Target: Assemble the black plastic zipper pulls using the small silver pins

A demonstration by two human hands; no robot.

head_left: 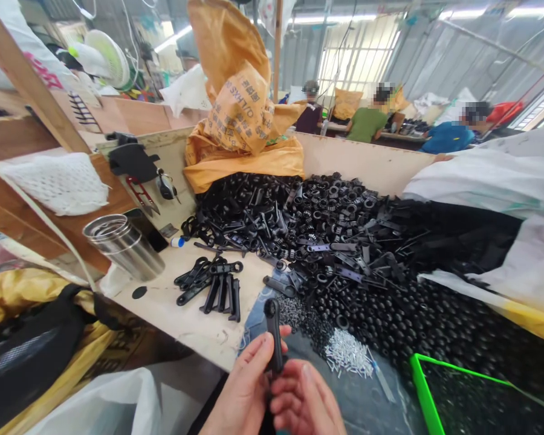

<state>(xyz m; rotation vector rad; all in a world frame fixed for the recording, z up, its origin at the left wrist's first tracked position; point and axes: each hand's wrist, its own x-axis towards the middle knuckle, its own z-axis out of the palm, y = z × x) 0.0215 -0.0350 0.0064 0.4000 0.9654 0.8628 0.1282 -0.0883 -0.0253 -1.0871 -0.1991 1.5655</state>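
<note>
By the surface's [176, 323] near edge, the left hand [248, 376] is pinching 1 black lever [274, 323] — likely light, stiff, best held mid-shank; the right hand [307, 396] is curling below, hold unclear.

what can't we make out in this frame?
All in the head view:
Lower end of the black handle: hidden by the left hand and right hand.
Rest of the green-rimmed tray: cut off by bottom and right edges.
Dark flat object: partly behind the steel cup.
Shape of single silver pins: too small.
</note>
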